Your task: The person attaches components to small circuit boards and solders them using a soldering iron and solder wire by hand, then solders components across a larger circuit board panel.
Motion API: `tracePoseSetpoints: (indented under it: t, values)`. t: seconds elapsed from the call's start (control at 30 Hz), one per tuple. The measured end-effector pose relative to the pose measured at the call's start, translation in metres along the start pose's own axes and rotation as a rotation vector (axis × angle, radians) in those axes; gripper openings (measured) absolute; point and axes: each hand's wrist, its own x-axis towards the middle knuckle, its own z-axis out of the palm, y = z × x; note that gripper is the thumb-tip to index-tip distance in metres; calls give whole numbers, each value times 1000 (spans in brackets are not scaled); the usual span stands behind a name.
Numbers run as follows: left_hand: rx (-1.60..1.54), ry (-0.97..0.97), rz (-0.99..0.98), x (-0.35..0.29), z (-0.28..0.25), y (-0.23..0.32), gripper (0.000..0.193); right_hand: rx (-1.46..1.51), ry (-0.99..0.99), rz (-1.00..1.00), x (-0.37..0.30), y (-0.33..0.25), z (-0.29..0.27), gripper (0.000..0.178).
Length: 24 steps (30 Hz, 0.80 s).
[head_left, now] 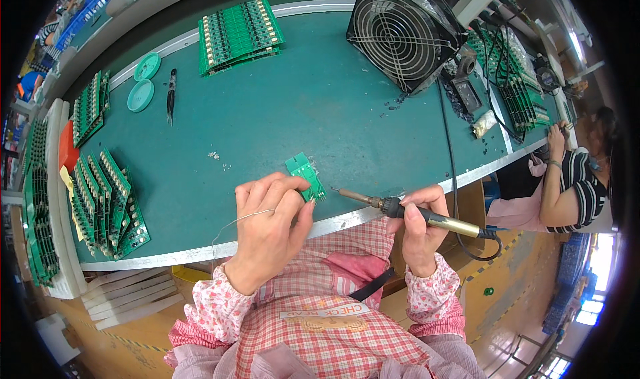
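Near the front edge of the table, a small green circuit board (301, 168) is gripped by the fingertips of my left hand (267, 232). Thin solder wire (230, 226) runs up from below and over the back of that hand among the fingers; its end is hard to make out. My right hand (421, 232) is closed round a soldering iron (463, 226) with a black collar and gold-coloured handle. The iron's tip points left, a short gap away from the board. Part of the board is covered by my left fingers.
Stacks of green circuit boards stand at the left (107, 202) and back (240, 36). Tweezers (171, 96) lie beside two round teal dishes (140, 96). A black fan (403, 36) stands at the back right. A cable (448, 139) crosses the table's right part. A co-worker (573, 186) sits at the right.
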Motion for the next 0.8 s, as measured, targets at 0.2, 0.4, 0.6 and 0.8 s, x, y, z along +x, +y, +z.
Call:
tracePoseSetpoints:
  t: [0.2,0.4,0.6,0.8]
  values:
    - [-24,-19,2,0,0,-1,16,-7,-58,46,6,3,2,18]
    - [-27,-36,5,-1,0,-2,16,6,-73,47,10,7,2,18]
    - [-35,-43,3,-1,1,-2,16,28,-78,73,11,6,1,17]
    - [-40,-45,3,-1,0,-2,16,29,-87,90,12,5,2,16]
